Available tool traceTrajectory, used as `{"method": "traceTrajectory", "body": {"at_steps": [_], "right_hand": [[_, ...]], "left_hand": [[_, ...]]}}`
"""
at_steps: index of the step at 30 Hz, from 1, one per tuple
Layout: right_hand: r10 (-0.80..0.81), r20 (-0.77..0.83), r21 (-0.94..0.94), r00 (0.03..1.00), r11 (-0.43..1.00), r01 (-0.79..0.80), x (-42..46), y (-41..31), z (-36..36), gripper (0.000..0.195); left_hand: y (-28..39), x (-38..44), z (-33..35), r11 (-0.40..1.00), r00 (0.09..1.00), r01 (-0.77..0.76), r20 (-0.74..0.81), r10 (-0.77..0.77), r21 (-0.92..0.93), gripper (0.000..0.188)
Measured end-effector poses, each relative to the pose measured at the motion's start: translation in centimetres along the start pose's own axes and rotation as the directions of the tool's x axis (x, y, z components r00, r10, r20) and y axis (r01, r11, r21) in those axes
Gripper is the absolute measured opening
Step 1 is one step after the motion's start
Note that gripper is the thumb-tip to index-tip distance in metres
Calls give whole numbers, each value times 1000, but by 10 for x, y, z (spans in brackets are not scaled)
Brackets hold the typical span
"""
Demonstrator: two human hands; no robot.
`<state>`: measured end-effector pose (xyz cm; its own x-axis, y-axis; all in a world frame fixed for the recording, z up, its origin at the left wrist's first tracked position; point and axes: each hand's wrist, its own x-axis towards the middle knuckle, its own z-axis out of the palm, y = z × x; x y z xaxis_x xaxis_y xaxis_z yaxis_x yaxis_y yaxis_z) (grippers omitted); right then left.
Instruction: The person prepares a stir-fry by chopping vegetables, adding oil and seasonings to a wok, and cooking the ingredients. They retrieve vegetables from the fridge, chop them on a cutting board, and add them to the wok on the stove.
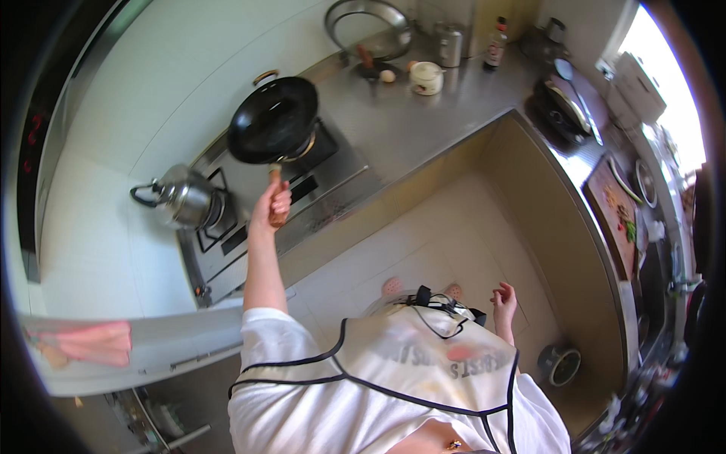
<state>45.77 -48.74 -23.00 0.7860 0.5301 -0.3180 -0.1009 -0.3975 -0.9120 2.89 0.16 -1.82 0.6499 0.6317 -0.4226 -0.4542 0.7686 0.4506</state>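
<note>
My left hand (274, 203) grips the wooden handle of a black wok (273, 122) with the arm stretched out. The wok is over the burner of a built-in gas stove (332, 179) and looks tilted; I cannot tell whether it rests on the burner. No food is visible in it. On the other burner, left of my hand, stands a steel kettle (190, 198). Down at my right side, my right hand (503, 299) hangs in the air above the floor, holding nothing, its fingers loosely curled and apart.
Along the back counter are a glass lid (391, 48), an egg (388, 76), a white lidded jar (426, 78) and a sauce bottle (496, 45). To the right lie a spatula (579, 99) and a cutting board (610, 198) with chopped food. A pot (558, 365) stands on the floor.
</note>
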Motion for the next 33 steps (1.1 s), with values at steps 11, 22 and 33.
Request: {"method": "traceTrajectory", "body": {"at_steps": [11,22,33], "right_hand": [[-74,48,-91,996,993,78,22,-43,35,25],[-401,279,-2,872,908,418,350,-281,195,41],[54,594,490,802,767,-414,589,-446,370,34]], "left_hand": [[-4,2,16,1000,998,-18,-67,19,14,21],[-4,2,21,999,988,-34,-151,39,36,20],[-6,-15,22,980,908,-57,-399,129,189,33]]}}
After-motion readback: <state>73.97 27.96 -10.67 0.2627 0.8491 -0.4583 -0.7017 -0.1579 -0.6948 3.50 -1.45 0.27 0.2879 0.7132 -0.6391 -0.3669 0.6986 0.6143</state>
